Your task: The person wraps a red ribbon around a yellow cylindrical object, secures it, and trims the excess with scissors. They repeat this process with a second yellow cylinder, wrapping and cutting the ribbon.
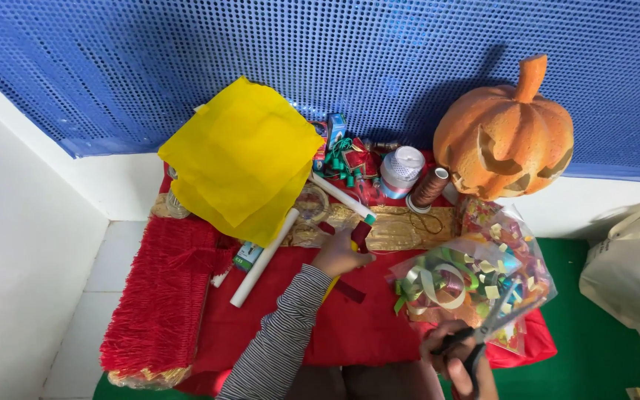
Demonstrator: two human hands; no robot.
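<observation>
Craft table, centre of frame.
We log: left hand (340, 255) gripping a yellow-red strip (351, 261); right hand (453, 355) clasping scissors (492, 326) at lower right.

Right hand (450, 354) grips scissors (494, 326); left hand (341, 255) seemingly holds a yellow tool (353, 247).

bright even light, soft shadows, sharp focus, slight edge distortion

Bright yellow square tissue sheet (242, 159), fringed red fabric cloth (164, 296), orange carved pumpkin lantern (504, 133), perforated blue wall panel (187, 52), black-and-white striped sleeve (275, 348), possibly green floor mat (594, 348)
</observation>
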